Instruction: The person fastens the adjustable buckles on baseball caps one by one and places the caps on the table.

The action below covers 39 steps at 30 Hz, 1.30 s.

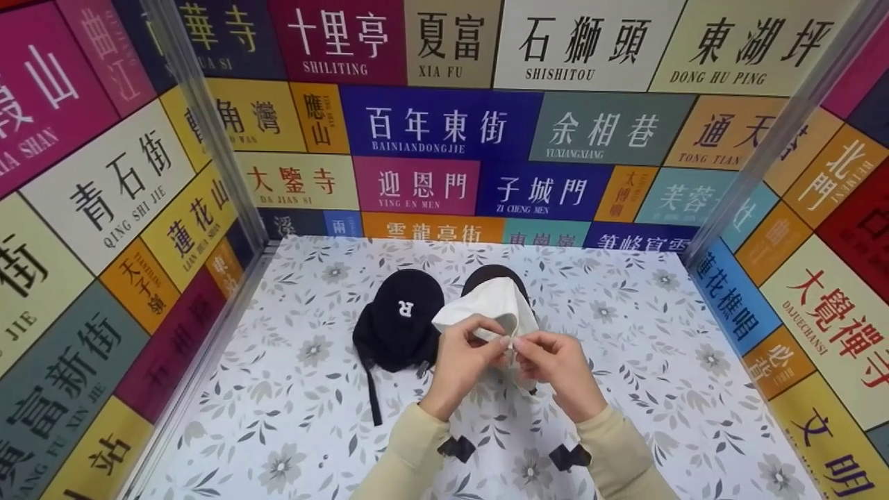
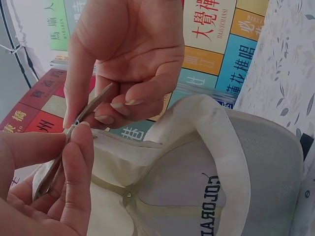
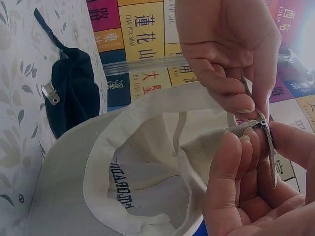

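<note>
A cream baseball cap (image 1: 489,302) is held up over the table, its hollow inside turned toward me. Dark lettering (image 3: 122,189) shows on its inner front panel, and its brim (image 3: 64,162) looks greyish in the right wrist view. My left hand (image 1: 469,357) pinches the back strap between thumb and fingers. Just beside it my right hand (image 1: 559,357) pinches the same strap (image 2: 96,102) with thumb and fingertips. Between the two hands sits a small metal buckle (image 3: 263,123), partly covered by the fingertips.
Left of the hands lies a black cap (image 1: 406,319) with a white letter R, its loose strap (image 1: 375,399) trailing toward me. A dark cap (image 1: 496,272) lies behind the cream one, mostly hidden. Panels with printed signs (image 1: 441,125) enclose the flower-patterned tabletop (image 1: 292,389) on three sides.
</note>
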### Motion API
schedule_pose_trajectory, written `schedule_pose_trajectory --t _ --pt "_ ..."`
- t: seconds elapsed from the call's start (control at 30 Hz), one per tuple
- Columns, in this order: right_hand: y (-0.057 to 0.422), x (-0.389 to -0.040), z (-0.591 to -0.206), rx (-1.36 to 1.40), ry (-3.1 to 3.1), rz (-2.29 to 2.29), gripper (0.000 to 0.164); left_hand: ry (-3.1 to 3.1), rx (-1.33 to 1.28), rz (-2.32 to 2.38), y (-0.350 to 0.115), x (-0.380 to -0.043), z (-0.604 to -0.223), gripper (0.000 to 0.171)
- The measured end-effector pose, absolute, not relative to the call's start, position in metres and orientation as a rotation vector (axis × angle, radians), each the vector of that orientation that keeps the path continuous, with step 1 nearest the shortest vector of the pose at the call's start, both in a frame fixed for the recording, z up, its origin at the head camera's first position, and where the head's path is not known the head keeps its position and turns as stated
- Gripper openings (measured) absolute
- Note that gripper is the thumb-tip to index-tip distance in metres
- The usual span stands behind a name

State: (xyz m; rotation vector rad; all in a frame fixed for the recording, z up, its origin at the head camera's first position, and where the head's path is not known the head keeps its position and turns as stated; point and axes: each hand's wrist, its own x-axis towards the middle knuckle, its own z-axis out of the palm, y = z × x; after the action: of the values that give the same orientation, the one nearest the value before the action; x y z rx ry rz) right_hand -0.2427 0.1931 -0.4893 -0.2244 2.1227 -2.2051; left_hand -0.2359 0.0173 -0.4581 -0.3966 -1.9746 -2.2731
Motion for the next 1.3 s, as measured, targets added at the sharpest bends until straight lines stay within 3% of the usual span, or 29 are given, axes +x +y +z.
schedule_pose_trajectory --t 0.37,0.9,1.3 --pt "0.192 -0.262 -0.482 -0.192 2.071 -2.238 0.032 -1.98 -0.373 -2.251 0.022 -0.252 -0.447 0.014" --pt "0.192 -0.277 -0.472 -0.158 2.018 -2.317 0.035 -2.088 -0.268 -2.092 0.034 -0.282 -0.462 0.01" --pt "0.2 -0.304 -0.472 -0.117 2.092 -2.223 0.039 -2.019 -0.189 -2.306 0.032 -0.31 -0.464 0.012"
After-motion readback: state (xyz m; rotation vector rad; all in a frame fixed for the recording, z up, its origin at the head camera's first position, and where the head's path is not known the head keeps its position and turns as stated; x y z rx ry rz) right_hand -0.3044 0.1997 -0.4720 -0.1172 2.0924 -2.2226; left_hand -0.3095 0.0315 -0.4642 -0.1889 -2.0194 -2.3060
